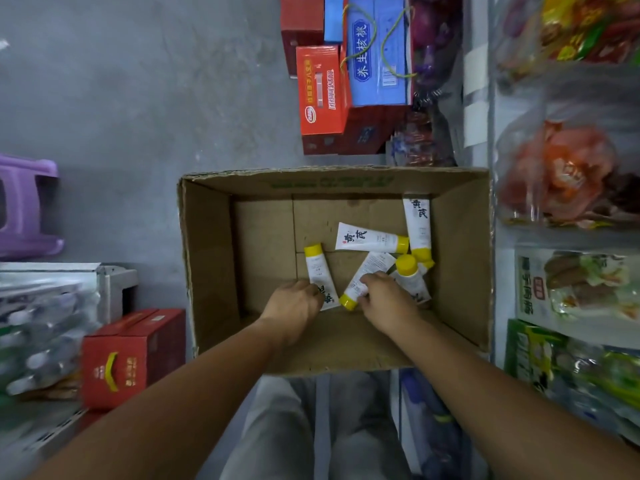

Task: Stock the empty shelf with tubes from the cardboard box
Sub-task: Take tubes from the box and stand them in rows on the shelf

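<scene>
Head view: left hand [294, 304], right hand [386, 301] fingers [369, 279] grip tubes [319, 271] in cardboard box [207, 254]; red cartons [131, 355] beside.

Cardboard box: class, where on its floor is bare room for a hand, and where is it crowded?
Bare: the cardboard box floor between its left wall and the leftmost tube, and the far strip behind the lying tube. Crowded: the right side, tubes piled by the right hand.

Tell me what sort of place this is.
Probably a small grocery shop: bagged snacks on the shelf at right, stacked red gift cartons on the concrete floor, and a cardboard box of yellow-capped tubes.
</scene>
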